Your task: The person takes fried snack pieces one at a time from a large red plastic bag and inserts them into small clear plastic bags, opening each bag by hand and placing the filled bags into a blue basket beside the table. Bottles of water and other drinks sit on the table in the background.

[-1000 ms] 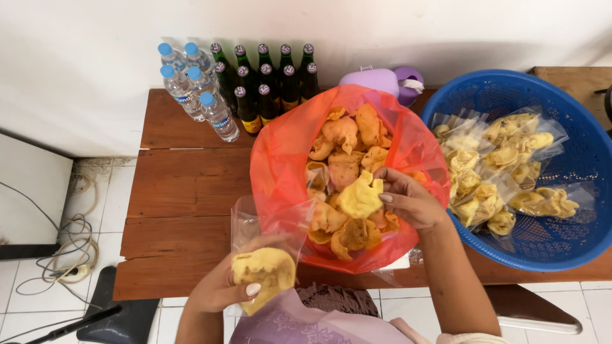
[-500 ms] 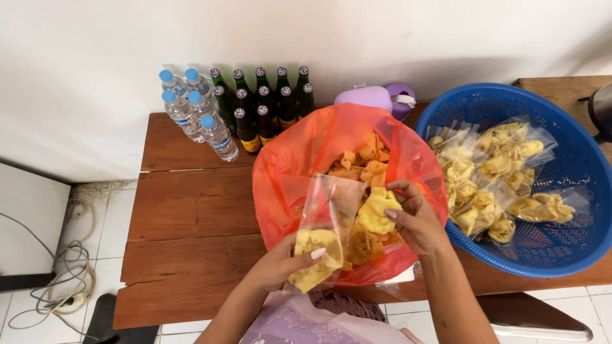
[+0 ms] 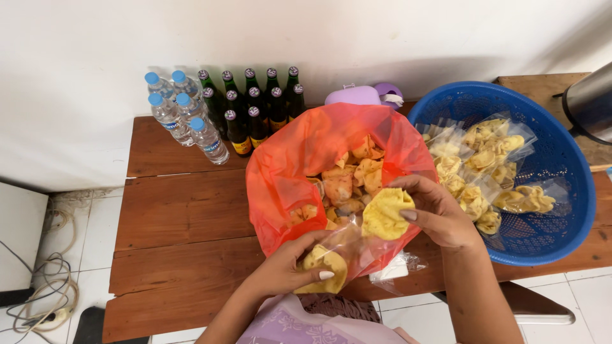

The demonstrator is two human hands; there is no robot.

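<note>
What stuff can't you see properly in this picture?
- Metal pot: cut off by the right edge of the head view.
- Purple container: mostly hidden behind the red bag.
- Small clear bag's contents: partly covered by the left hand.
- Bottle labels: too small.

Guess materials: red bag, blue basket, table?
Red bag: thin plastic film, translucent, crinkled, glossy. Blue basket: looks like moulded plastic, a uniform mesh of holes. Table: wooden planks, reddish-brown, with visible grain and gaps, probably stained or varnished.
</note>
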